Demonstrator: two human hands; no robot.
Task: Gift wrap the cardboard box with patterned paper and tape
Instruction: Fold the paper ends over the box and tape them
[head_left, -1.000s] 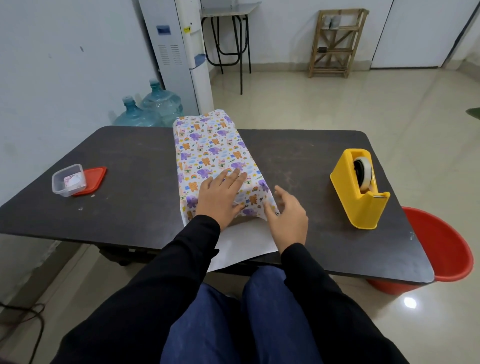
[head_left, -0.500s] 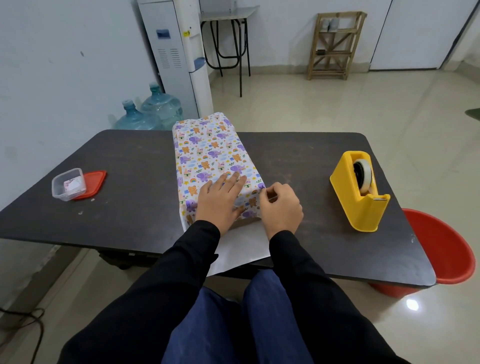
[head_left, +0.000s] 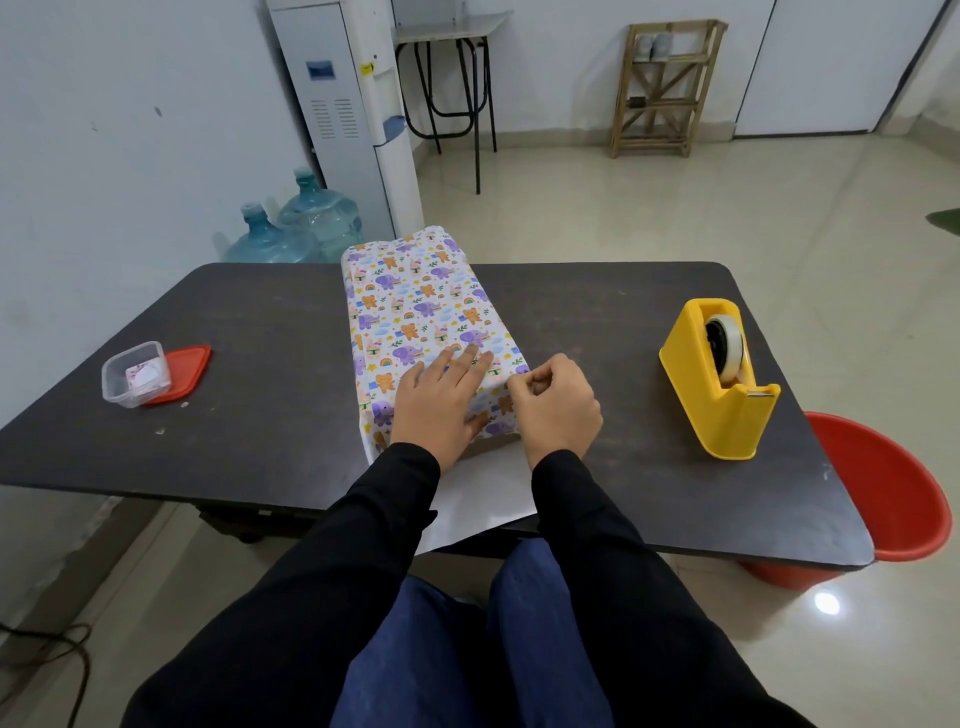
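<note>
A box wrapped in patterned paper (head_left: 421, 317) sits mid-desk (head_left: 260, 364). The left hand (head_left: 434, 410) presses flat on its near end; the right hand (head_left: 558, 410), at three o'clock, pinches the paper's corner. Letting go early could spring the fold; the tape dispenser (head_left: 719, 379) waits well apart.

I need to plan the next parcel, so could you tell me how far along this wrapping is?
Done: patterned paper covers the box's top and sides. In hand: left hand presses the near end while right hand pinches its corner. Left: the white flap is unfolded; tape dispenser sits apart.
</note>
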